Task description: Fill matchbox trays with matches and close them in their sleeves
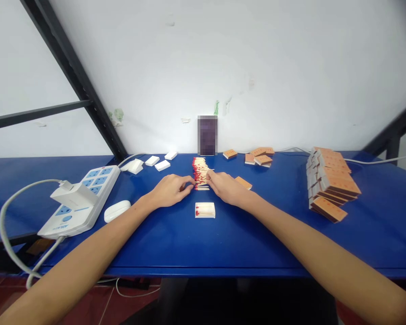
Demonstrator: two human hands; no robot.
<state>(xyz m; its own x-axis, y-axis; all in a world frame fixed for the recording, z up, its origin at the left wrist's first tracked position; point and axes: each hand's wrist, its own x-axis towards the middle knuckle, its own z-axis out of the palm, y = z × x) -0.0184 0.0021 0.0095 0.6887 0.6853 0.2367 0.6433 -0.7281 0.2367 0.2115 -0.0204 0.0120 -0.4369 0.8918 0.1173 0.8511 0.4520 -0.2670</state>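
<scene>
A pile of red-headed matchsticks lies in a column on the blue table, heads toward the left. My left hand rests at the head side, thumb and forefinger curved with a small gap between them, fingertips at the red heads. On the opposite side, my right hand has its fingers pinched together at the plain ends of the sticks; the exact sticks in the pinch are partly hidden. Nearer to me is a white matchbox tray with a few matches inside. An orange matchbox sleeve lies just beyond my right hand.
Several white trays lie at the back left, near a power strip with a plugged-in charger and a white earbud case. Orange matchboxes sit at the back right. A stack of matchboxes stands far right.
</scene>
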